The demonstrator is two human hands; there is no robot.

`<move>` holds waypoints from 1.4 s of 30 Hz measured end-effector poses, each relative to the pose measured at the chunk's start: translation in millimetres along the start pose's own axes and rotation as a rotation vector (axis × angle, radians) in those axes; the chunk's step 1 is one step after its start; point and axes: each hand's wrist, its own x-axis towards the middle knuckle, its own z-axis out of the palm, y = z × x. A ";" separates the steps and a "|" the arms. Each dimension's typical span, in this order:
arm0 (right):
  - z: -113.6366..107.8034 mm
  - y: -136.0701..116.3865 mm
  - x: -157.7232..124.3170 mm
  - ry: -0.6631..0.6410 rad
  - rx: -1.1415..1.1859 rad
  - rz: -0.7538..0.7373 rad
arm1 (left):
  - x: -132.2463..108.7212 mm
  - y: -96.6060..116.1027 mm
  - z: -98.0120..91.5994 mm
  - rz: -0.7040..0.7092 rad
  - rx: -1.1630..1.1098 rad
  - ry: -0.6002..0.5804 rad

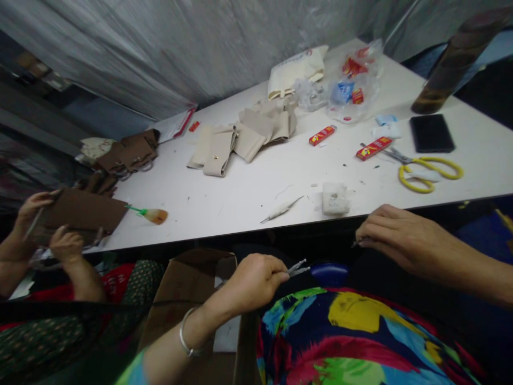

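Observation:
My left hand (258,280) is closed in front of my lap. A thin grey-white piece with two narrow ends (298,268) sticks out between its thumb and forefinger; its exact kind is unclear. To the right, by the table's front edge, my right hand (401,235) is closed in a pinch. A tiny dark tip shows at its fingertips, too small to name. On the table just beyond the hands lie a pale-handled pointed tool (282,209) and a whitish square block (335,199) with grey smudges.
Yellow-handled scissors (430,170), a black phone (432,133), red boxes (373,148) and a dark bottle (452,69) lie or stand right. Beige leather pieces (248,133) are heaped mid-table. A co-worker's hands (66,243) hold a brown panel (84,214) near a glue bottle (155,215). Below is a cardboard box (180,283).

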 end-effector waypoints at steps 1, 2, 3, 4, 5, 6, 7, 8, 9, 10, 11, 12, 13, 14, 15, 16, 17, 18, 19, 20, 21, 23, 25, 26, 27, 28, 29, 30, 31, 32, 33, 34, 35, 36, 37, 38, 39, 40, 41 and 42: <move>5.4 -3.9 3.0 0.024 0.097 0.052 | 2.5 0.8 2.5 -0.008 -0.057 0.004; 12.2 -8.9 6.0 0.044 0.203 0.113 | 4.8 2.2 5.0 -0.014 -0.103 0.008; 19.8 -14.0 8.6 0.056 0.320 0.187 | 6.4 3.9 7.5 -0.019 -0.141 0.009; 27.6 -18.7 10.5 0.059 0.445 0.276 | 7.3 5.2 9.8 -0.024 -0.174 0.008; 35.2 -22.3 11.5 0.058 0.576 0.369 | 7.5 6.2 11.6 -0.026 -0.204 0.005; 42.4 -24.8 11.6 0.052 0.707 0.458 | 7.2 6.6 13.2 -0.027 -0.229 -0.001; 48.9 -26.2 11.0 0.049 0.830 0.534 | 6.5 6.8 14.3 -0.029 -0.247 -0.006; 54.6 -26.8 10.0 0.048 0.932 0.589 | 5.8 6.9 15.1 -0.030 -0.256 -0.012; 59.3 -27.0 9.0 0.050 1.003 0.622 | 5.2 7.3 15.6 -0.025 -0.249 -0.019; 62.9 -27.4 8.4 0.051 1.040 0.637 | 5.0 8.2 16.0 -0.013 -0.222 -0.026; 65.2 -28.4 8.4 0.046 1.043 0.635 | 5.3 9.7 16.3 0.007 -0.174 -0.033; 66.2 -30.2 9.2 0.030 1.014 0.611 | 6.2 11.9 16.7 0.035 -0.109 -0.037; 65.9 -33.0 10.9 0.004 0.961 0.559 | 7.6 14.8 17.3 0.068 -0.033 -0.038; 64.5 -36.8 13.2 -0.030 0.893 0.478 | 9.5 18.2 17.9 0.099 0.047 -0.035; 62.2 -41.3 16.0 -0.068 0.812 0.380 | 11.6 21.9 18.7 0.125 0.123 -0.033; 59.4 -46.3 18.9 -0.104 0.722 0.281 | 13.9 25.7 19.5 0.146 0.192 -0.032; 56.4 -51.2 21.8 -0.140 0.627 0.197 | 16.1 29.4 20.3 0.162 0.255 -0.033; 53.7 -55.6 24.3 -0.174 0.537 0.136 | 18.1 32.7 20.9 0.176 0.312 -0.034; 51.5 -59.3 26.4 -0.203 0.457 0.096 | 19.8 35.5 21.5 0.191 0.363 -0.035; 50.0 -62.1 28.0 -0.229 0.387 0.069 | 21.3 37.7 22.0 0.206 0.406 -0.032; 49.3 -63.9 29.2 -0.246 0.325 0.047 | 22.4 39.2 22.5 0.223 0.441 -0.026; 50.3 -65.5 30.7 -0.257 0.217 0.003 | 24.1 40.9 23.4 0.258 0.482 -0.004; 54.1 -66.2 31.7 -0.229 0.075 -0.061 | 25.5 41.8 24.5 0.284 0.506 0.026; 56.7 -66.6 32.0 -0.209 -0.010 -0.106 | 26.0 42.2 25.0 0.292 0.514 0.037; 59.5 -66.8 32.1 -0.193 -0.094 -0.159 | 26.4 42.5 25.3 0.297 0.521 0.041; 62.1 -66.5 31.8 -0.182 -0.168 -0.217 | 26.4 42.6 25.4 0.300 0.526 0.040; 64.0 -65.3 30.8 -0.172 -0.226 -0.269 | 25.8 42.4 25.1 0.304 0.528 0.033; 64.6 -62.7 29.2 -0.160 -0.261 -0.305 | 24.4 41.5 24.2 0.308 0.527 0.026; 63.6 -58.3 26.9 -0.142 -0.273 -0.322 | 22.3 39.9 22.9 0.307 0.523 0.019; 60.7 -52.2 24.0 -0.116 -0.268 -0.324 | 19.5 37.5 21.0 0.296 0.514 0.013; 55.9 -44.6 20.9 -0.078 -0.248 -0.308 | 16.3 34.4 18.7 0.269 0.497 0.014; 49.7 -36.2 17.9 -0.032 -0.212 -0.268 | 12.8 31.0 16.3 0.231 0.471 0.021; 42.7 -27.8 15.3 0.015 -0.162 -0.211 | 9.7 27.6 14.1 0.188 0.429 0.035; 35.9 -20.3 13.5 0.064 -0.091 -0.133 | 7.1 24.4 12.4 0.148 0.367 0.056; 30.1 -14.7 12.5 0.109 -0.002 -0.050 | 5.5 21.9 11.6 0.118 0.283 0.077; 26.5 -11.5 12.3 0.149 0.107 0.037 | 5.0 20.0 11.9 0.098 0.181 0.094; 25.7 -11.1 12.5 0.176 0.239 0.131 | 5.5 18.8 13.6 0.084 0.065 0.104; 28.2 -13.3 12.8 0.189 0.397 0.232 | 7.0 18.2 16.7 0.070 -0.059 0.101; 33.9 -17.6 13.1 0.194 0.582 0.337 | 9.2 18.0 21.2 0.048 -0.184 0.093; 42.5 -23.6 12.9 0.195 0.778 0.451 | 11.8 18.0 26.9 0.020 -0.303 0.088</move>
